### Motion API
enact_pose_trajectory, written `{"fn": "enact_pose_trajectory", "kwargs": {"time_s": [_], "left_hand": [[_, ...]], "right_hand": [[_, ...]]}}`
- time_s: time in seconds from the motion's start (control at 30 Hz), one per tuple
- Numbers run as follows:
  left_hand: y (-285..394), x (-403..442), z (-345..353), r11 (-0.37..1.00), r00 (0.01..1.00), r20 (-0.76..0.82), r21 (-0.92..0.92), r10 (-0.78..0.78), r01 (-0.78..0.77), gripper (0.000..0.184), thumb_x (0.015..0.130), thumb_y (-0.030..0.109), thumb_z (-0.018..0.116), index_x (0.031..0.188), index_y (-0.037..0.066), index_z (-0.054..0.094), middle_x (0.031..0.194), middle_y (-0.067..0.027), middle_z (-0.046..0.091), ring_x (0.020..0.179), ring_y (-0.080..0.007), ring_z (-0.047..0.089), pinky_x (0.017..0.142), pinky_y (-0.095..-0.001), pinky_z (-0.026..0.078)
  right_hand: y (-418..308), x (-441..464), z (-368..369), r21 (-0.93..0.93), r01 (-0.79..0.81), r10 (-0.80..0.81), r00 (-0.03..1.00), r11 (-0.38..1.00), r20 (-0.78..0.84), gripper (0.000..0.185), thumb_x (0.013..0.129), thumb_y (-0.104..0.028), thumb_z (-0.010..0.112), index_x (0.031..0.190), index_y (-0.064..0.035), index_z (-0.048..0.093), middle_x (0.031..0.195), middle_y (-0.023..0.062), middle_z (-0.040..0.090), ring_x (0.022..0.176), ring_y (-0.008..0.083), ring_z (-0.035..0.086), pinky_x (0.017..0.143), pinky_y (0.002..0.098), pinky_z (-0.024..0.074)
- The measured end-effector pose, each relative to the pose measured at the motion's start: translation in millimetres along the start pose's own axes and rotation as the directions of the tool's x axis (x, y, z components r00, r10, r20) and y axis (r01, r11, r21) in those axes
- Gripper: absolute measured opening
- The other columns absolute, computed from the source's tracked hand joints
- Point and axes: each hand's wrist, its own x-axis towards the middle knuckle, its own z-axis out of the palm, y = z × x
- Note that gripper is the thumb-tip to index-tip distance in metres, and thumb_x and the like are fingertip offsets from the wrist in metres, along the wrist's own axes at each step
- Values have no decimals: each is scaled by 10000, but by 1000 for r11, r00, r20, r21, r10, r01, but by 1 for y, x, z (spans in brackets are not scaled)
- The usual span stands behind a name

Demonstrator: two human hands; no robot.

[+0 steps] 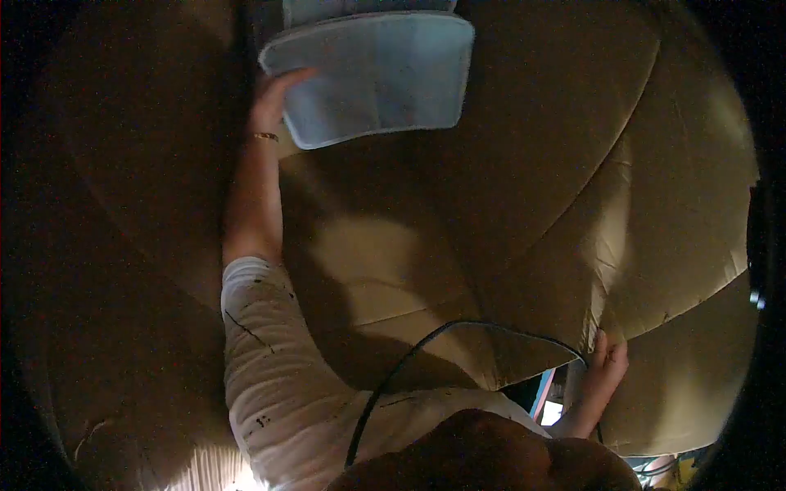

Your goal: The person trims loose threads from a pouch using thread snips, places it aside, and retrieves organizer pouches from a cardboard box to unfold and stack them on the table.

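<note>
Dim brown cardboard [524, 172] surrounds a person with a pale pad [381, 78] held out at arm's length.

The left hand [272, 100] has its grip closed on the pad's left edge, thumb over the face, fingers mostly hidden, apparently to keep it steady and flat; a second pad [368, 6] shows just beyond its upper edge. Lower right, the right hand [604, 372] meets a cardboard edge, perhaps for bracing; whether it pinches cannot be told. A black cable [458, 323] arcs between the arms.
</note>
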Motion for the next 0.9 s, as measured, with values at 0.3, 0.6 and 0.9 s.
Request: {"fn": "enact_pose_trajectory", "kwargs": {"time_s": [0.3, 0.6, 0.9], "left_hand": [[-55, 63, 2, 987, 990, -66, -108, -126, 118, 585, 700, 201, 804, 1212, 19, 586, 1177, -95, 624, 1054, -253, 588, 910, -387, 462], [-54, 55, 5, 803, 970, -213, -554, 120, -221, 711, 926, 524, 512, 1415, 23, 383, 1431, -121, 435, 1292, -269, 420, 1085, -385, 307], [-51, 130, -14, 912, 991, -29, -396, -134, 111, 769, 926, 623, 397, 1333, -23, 481, 1320, -161, 537, 1190, -278, 517, 984, -375, 422]], "right_hand": [[18, -7, 4, 147, -24, 28, 999, 989, -21, 353, 921, -72, 602, 1257, -6, 515, 1154, 161, 624, 1012, 232, 593, 886, 343, 453], [-2, 0, -1, 219, -124, 134, 990, 968, -34, 591, 908, -49, 604, 1430, -1, 330, 1347, 177, 491, 1189, 256, 496, 1005, 350, 382], [-5, -1, -1, 243, -115, 130, 990, 963, -45, 592, 908, -51, 614, 1422, -2, 326, 1341, 155, 490, 1185, 240, 500, 1009, 332, 369]]}}
